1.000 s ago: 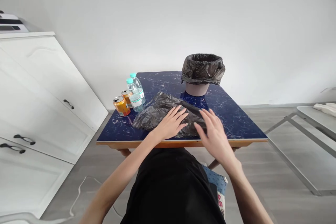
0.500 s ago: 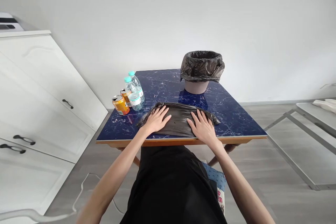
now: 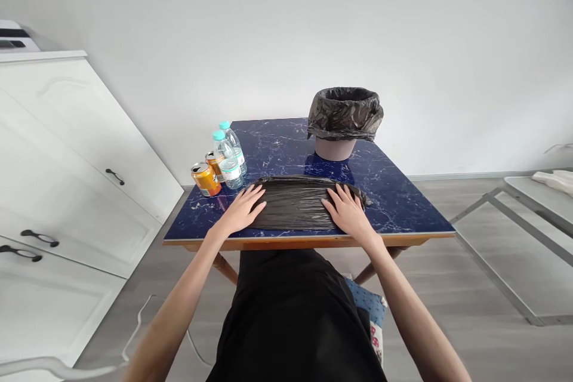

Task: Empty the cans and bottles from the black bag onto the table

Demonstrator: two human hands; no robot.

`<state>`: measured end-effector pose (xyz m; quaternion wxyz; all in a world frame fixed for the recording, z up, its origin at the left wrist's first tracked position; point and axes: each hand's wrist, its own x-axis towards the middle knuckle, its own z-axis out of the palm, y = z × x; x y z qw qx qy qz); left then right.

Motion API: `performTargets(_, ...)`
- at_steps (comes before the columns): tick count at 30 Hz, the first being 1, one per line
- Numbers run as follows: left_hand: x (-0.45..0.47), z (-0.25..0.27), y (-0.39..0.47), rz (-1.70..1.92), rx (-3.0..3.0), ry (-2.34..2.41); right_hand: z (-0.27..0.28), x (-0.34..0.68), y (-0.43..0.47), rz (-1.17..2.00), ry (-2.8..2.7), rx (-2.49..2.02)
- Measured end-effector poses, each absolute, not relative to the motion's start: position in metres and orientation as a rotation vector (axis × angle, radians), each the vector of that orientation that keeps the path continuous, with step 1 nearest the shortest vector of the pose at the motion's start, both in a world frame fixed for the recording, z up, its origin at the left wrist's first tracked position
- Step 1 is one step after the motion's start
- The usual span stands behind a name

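Note:
A black plastic garbage bag (image 3: 295,206) lies flattened along the front of the blue marbled table (image 3: 273,143). On its left end rests my left hand (image 3: 242,209), open, palm down with the fingers spread. My right hand (image 3: 349,212) presses flat on the bag's right end, also open with fingers apart. Some crumpled plastic sticks out past the right fingers. The bag's left edge is partly hidden under my left hand.
Behind the bag stands a trash bin (image 3: 335,149) lined with another black bag. Two orange cans (image 3: 206,179) and two clear bottles with teal caps (image 3: 231,168) stand at the left. A white cabinet (image 3: 80,161) is left of the table, a grey metal frame (image 3: 514,250) right.
My left hand has slid left and slightly toward me, over the bag's left end. The bag looks smoother and flatter. My right hand has shifted only slightly.

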<state>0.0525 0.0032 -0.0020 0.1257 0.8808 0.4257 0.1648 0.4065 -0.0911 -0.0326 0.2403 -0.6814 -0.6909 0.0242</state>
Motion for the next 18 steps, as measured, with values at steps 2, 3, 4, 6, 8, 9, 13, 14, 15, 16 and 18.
performTargets(2,0.047,0.005,-0.009,0.624,2.546,1.23,-0.023,0.384,-0.095,0.027,-1.888,-1.784)
performTargets(3,0.045,0.009,-0.015,0.71,2.528,1.24,-0.018,0.369,-0.097,0.016,-1.912,-1.722)
performTargets(4,0.044,0.013,-0.021,0.802,2.506,1.254,-0.014,0.351,-0.098,0.022,-1.964,-1.644)
performTargets(6,0.044,0.021,-0.032,0.978,2.455,1.274,-0.007,0.312,-0.099,0.053,-2.088,-1.492)
performTargets(8,0.044,0.028,-0.04,1.134,2.401,1.288,-0.005,0.274,-0.097,0.083,-2.18,-1.392)
performTargets(9,0.044,0.031,-0.044,1.205,2.372,1.298,-0.006,0.258,-0.096,0.099,-2.211,-1.363)
performTargets(13,0.041,0.041,-0.054,1.442,2.236,1.368,-0.01,0.22,-0.097,0.149,-2.267,-1.3)
performTargets(14,0.039,0.042,-0.056,1.484,2.201,1.383,-0.011,0.217,-0.101,0.157,-2.27,-1.28)
performTargets(15,0.038,0.044,-0.058,1.52,2.165,1.395,-0.011,0.216,-0.106,0.167,-2.269,-1.261)
performTargets(16,0.036,0.045,-0.06,1.554,2.13,1.405,-0.01,0.215,-0.111,0.18,-2.262,-1.248)
performTargets(18,0.033,0.048,-0.062,1.625,2.064,1.414,-0.008,0.216,-0.122,0.22,-2.236,-1.237)
